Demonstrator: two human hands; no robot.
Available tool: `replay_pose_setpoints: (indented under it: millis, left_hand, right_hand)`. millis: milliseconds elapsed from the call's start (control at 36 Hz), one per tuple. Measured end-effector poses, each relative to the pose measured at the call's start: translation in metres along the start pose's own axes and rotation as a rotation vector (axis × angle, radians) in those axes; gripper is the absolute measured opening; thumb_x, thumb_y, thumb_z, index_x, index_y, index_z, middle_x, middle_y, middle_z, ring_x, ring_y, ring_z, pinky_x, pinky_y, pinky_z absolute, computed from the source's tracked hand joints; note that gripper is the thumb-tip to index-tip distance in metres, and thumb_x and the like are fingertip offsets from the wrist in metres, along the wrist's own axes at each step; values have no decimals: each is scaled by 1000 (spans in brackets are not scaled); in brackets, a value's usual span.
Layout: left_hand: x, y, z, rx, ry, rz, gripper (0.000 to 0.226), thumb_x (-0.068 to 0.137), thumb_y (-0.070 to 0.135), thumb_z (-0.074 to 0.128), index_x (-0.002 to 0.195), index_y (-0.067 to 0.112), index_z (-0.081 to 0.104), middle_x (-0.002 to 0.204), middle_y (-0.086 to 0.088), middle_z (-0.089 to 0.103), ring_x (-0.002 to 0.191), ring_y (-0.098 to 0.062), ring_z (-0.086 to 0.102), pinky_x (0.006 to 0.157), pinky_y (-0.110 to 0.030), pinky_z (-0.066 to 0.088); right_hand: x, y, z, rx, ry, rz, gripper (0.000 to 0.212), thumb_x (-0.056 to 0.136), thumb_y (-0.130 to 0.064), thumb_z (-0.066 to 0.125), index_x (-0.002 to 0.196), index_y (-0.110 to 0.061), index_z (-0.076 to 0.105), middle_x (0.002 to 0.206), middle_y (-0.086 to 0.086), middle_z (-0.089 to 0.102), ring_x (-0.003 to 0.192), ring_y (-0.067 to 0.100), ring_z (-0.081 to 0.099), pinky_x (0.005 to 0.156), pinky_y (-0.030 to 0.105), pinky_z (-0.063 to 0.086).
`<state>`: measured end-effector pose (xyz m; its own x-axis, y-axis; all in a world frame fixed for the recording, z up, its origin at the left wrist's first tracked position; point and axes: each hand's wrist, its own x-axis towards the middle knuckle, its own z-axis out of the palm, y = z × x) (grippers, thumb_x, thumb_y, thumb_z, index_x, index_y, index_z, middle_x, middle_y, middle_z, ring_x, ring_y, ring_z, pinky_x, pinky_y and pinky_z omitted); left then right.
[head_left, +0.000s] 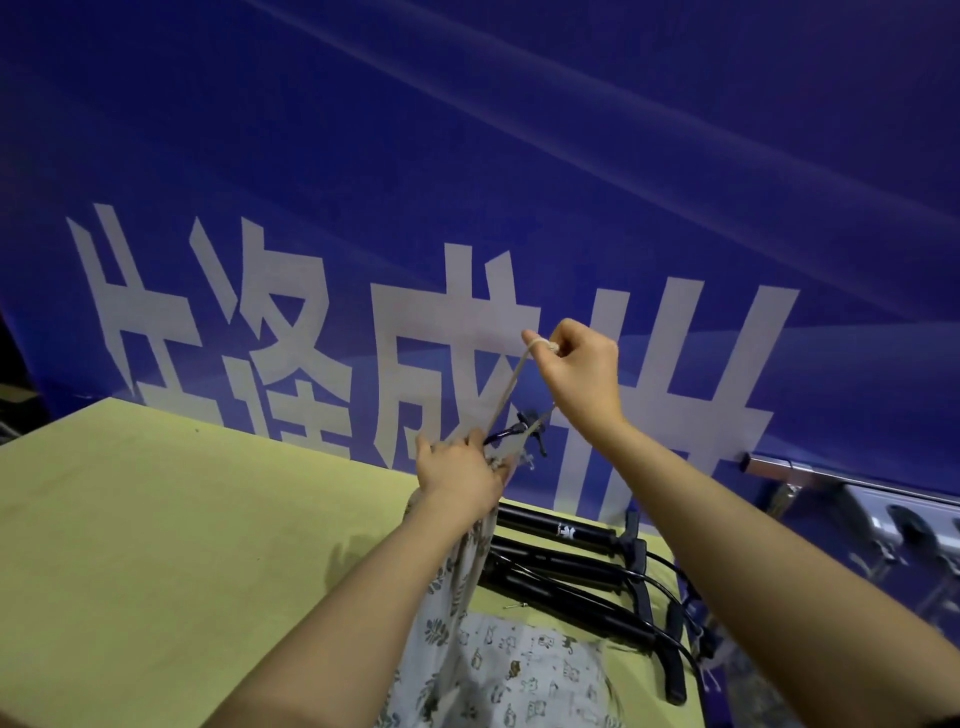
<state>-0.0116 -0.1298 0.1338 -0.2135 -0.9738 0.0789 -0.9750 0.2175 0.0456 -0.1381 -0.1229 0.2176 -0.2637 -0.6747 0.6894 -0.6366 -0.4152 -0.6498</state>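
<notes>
My left hand (460, 475) grips the gathered neck of a printed cloth bag (467, 613) held upright above the yellow table (182, 545). A black pump's hose end and fittings (524, 434) stick out of the bag's mouth. My right hand (582, 371) is raised above it and pinches a pale drawstring (506, 395), which loops round a finger and runs taut down to the bag's neck.
Several black hand pumps (582, 566) with hoses lie on the table to the right of the bag. More patterned cloth (524, 675) lies near the front edge. A blue banner with large white characters (467, 208) hangs close behind. A metal rack (883, 519) stands at the right.
</notes>
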Motion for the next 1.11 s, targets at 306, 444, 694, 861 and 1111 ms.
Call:
replay_pose_setpoints:
  millis: [306,444,694,861,1111]
  left_hand:
    - [11,-9,6,-13,20,-87,60,88,58,38,125,12,39,122,-10,59,111,-30,56,105,-46,26]
    - [14,-14,9,-1,35,-83,56,89,56,40,124,12,38,121,-10,59,109,-30,57,102,-46,28]
    - [9,-18,9,35,73,-35,59,88,57,41,122,9,39,112,-9,63,101,-27,60,98,-43,33]
    - [1,-20,-4,117,135,-41,58,87,58,40,118,8,40,99,-6,66,90,-25,63,98,-42,33]
    - [-25,12,-68,166,248,-129,62,89,58,36,116,2,39,78,-4,65,78,-24,65,97,-41,33]
  right_hand:
    - [3,6,4,88,102,152,35,84,-26,71,62,-4,53,51,-1,44,48,9,37,52,18,39]
    - [0,9,9,292,178,360,42,84,-26,71,55,-12,44,51,2,42,51,18,42,54,29,50]
    - [-5,13,12,360,270,420,43,83,-27,72,54,-12,44,50,2,41,49,20,40,64,36,57]
    - [-9,5,6,408,285,422,44,82,-29,73,53,-13,43,52,4,40,56,26,36,86,52,52]
    - [4,-19,-55,509,277,355,45,82,-31,72,53,-14,43,54,8,37,59,27,34,72,38,45]
